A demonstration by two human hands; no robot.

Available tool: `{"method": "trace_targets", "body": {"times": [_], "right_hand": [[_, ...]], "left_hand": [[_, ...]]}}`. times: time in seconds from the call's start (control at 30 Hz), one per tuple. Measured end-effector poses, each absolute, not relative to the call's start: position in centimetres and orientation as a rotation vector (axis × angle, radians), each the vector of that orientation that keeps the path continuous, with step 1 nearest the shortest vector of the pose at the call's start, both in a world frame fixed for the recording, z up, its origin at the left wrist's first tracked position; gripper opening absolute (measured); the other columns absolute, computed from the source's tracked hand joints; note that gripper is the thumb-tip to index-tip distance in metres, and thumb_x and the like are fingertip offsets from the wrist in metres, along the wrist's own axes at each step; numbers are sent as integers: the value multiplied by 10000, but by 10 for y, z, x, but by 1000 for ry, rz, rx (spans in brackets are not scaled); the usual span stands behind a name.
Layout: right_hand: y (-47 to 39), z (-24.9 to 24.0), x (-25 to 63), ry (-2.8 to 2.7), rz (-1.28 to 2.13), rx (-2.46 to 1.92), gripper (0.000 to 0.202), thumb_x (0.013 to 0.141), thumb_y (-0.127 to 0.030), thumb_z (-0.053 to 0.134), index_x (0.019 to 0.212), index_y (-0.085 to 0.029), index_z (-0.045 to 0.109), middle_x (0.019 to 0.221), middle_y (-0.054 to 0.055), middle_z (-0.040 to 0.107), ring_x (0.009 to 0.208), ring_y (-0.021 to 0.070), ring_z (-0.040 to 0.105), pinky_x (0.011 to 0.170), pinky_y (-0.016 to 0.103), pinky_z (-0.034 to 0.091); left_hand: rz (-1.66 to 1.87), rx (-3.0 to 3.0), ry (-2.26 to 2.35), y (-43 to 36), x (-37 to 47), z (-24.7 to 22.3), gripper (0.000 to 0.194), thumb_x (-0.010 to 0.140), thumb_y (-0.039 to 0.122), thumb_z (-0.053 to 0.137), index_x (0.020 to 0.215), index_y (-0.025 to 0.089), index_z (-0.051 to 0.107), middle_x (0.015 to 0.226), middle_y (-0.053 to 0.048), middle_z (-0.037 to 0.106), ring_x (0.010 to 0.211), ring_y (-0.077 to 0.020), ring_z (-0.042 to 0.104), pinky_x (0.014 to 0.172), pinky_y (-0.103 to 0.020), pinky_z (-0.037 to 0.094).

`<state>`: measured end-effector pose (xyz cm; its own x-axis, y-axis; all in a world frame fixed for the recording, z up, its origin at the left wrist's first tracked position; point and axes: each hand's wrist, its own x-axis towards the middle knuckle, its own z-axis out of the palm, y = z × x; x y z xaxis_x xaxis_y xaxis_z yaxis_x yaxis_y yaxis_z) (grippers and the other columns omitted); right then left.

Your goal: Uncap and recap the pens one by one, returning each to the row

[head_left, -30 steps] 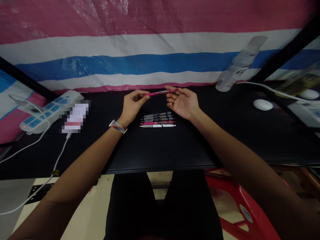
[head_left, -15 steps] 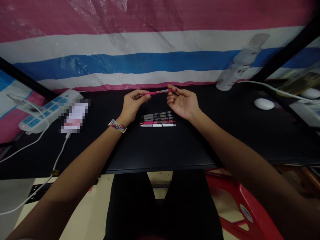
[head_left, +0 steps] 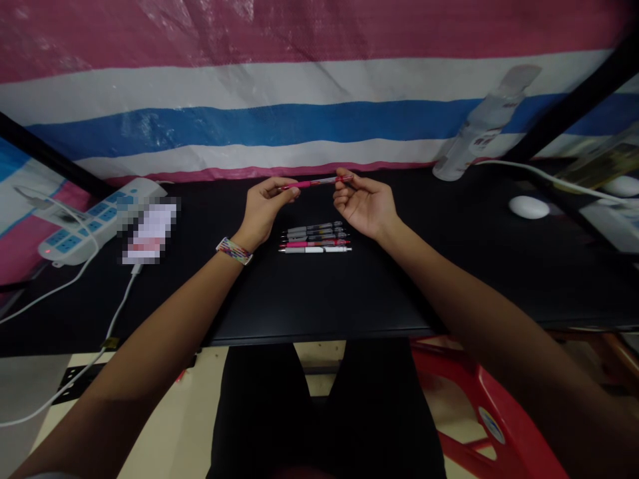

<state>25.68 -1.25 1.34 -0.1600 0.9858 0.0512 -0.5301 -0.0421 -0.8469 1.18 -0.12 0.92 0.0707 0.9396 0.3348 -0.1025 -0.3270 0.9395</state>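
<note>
Between my two hands a pink-and-red pen [head_left: 319, 181] is held up level, near the back of the black table [head_left: 309, 306]. My left hand [head_left: 265, 209] pinches its pink end between thumb and fingers. The red end is gripped by the fingertips of my right hand [head_left: 367, 206], palm partly turned up. Below the hands, several pens lie side by side in a row on the table. The nearest is a white-and-grey pen [head_left: 314, 250]. Just behind it lies another pink-and-red pen [head_left: 314, 244], and grey-and-black pens [head_left: 314, 230] are beyond that.
At left sit a white power strip [head_left: 100, 223] and a blurred-out phone [head_left: 148, 233] on a white cable [head_left: 122, 303]. A clear bottle [head_left: 474, 133] and a white computer mouse [head_left: 529, 207] are at right. A red stool [head_left: 514, 419] stands below the table edge.
Hardly anything differs. Both hands keep the pink-and-red pen in nearly the same place, and the row of pens lies as before.
</note>
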Motion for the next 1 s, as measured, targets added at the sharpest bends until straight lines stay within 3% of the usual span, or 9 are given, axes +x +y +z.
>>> {"method": "trace_targets", "body": {"times": [0.23,0.43,0.67,1.0], "right_hand": [[-12,13,255,-871,1559,-663,271,1039,-402,699,1201,-201,779,1013,85,830,950,223,789,847,357,697],[-12,12,255,-846,1573,-674,188,1015,-336,703,1133,-204,765,971,66,815,882,182,769,873,317,681],[-18,20,255,-993,1462,-743,335,1015,-468,705,1219,-212,774,1006,90,821,966,241,781,857,370,688],[-16,17,255,-866,1550,-712,245,1020,-371,713,1178,-193,773,966,72,814,887,189,776,830,305,682]], "left_hand": [[1428,1451,955,1,11,9,255,819,395,953,973,225,841,950,-50,837,903,-172,786,891,-324,649],[1408,1452,954,0,10,8,219,832,363,949,973,228,851,964,-53,845,905,-174,788,894,-326,655],[1439,1440,910,-2,11,9,156,835,305,935,953,228,867,935,-44,840,866,-156,768,869,-305,644],[1434,1433,926,-4,12,13,136,829,271,941,930,221,865,907,-38,833,844,-148,749,850,-292,636]]}}
